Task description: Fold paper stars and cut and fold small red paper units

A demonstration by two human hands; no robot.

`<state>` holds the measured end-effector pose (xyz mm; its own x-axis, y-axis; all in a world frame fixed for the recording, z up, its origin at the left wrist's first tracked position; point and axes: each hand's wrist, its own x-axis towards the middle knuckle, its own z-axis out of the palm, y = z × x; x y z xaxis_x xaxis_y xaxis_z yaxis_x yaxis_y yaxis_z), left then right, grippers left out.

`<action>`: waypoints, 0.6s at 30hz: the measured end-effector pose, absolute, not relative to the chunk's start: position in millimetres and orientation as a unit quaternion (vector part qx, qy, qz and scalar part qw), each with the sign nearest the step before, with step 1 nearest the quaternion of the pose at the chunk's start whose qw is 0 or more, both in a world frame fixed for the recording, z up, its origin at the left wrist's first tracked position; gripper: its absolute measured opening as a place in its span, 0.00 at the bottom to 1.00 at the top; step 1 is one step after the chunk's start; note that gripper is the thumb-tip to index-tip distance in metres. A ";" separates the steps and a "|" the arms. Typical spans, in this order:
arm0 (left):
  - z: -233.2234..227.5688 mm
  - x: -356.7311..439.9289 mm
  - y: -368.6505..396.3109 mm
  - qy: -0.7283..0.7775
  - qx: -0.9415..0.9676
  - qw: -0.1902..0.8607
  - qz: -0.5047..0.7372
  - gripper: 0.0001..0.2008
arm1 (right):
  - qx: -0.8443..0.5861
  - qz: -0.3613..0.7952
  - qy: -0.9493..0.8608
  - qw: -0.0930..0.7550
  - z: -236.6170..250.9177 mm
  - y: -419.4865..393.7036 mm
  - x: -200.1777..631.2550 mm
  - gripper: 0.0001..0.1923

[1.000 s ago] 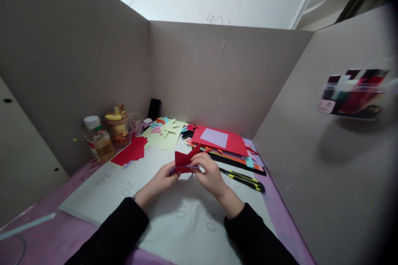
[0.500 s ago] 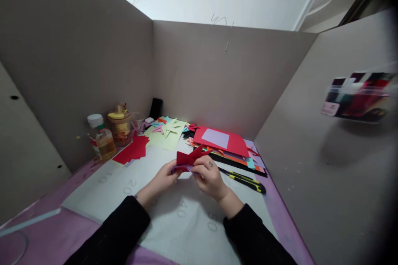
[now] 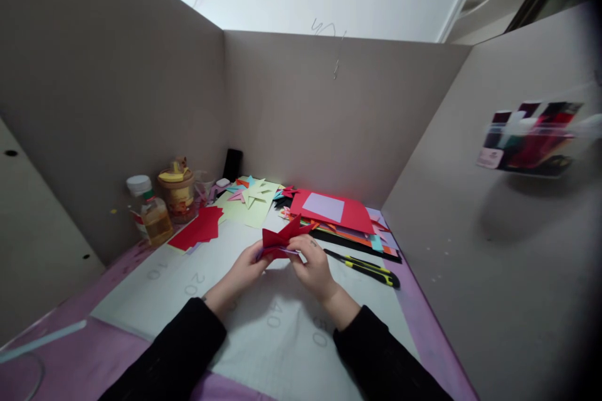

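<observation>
both hands, left hand (image 3: 246,268) and right hand (image 3: 312,261), pinch the red paper shape (image 3: 278,240), looks partly folded, loads of cut paper (image 3: 249,199) already piled behind.

Red paper piece (image 3: 281,239): folded, with pointed flaps that spread up and outward like a star or bow. A thin lilac edge shows along its lower side. It is held above the white mat, pinched on both sides: left hand (image 3: 247,269) at its lower left, right hand (image 3: 313,266) at its lower right. The points tilt up and away from the person.
</observation>
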<state>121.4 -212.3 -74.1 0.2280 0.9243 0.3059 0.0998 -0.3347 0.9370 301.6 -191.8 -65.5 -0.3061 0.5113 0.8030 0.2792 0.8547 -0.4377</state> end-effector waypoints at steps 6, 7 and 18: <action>-75.7 122.9 -212.9 0.401 0.648 0.432 0.482 0.18 | -0.343 0.247 -0.713 0.559 -69.8 -195.5 294.0 0.02; -76.1 123.1 -212.9 0.401 0.648 0.434 0.480 0.19 | -0.347 0.271 -0.698 0.565 -70.2 -195.7 293.0 0.02; -77.2 124.2 -213.5 0.408 0.645 0.445 0.468 0.19 | -0.361 0.302 -0.662 0.584 -66.9 -194.7 291.8 0.04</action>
